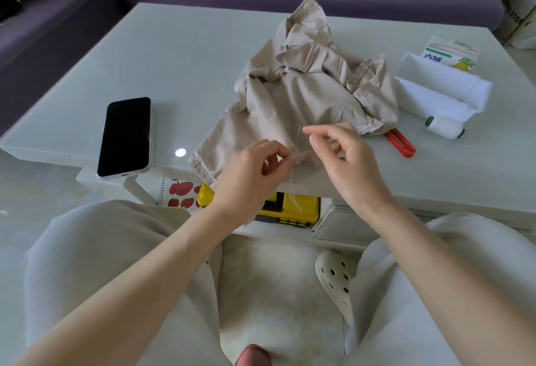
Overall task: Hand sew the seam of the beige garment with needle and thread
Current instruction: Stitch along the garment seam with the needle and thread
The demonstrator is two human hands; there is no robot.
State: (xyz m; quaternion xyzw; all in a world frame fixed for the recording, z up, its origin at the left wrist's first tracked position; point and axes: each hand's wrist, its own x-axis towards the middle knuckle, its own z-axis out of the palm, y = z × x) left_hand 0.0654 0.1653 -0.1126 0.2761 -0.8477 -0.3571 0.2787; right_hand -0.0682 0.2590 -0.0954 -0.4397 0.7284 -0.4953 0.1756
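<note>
At table (174,60) edge: left grip (249,174) pinches needle (286,159) (crosswise, tip rightward, toward garment (304,90)); right grip (348,162) pinches thread (299,133).

Open table (174,55) lies beyond the phone (124,136). The right side is crowded by garment (304,90), red cutter (401,145), thread spool (445,127) and white box (441,90).

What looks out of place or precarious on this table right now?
The phone lies with its near end jutting past the table's front edge; a knock could tip it off. Nothing else stands out.
</note>
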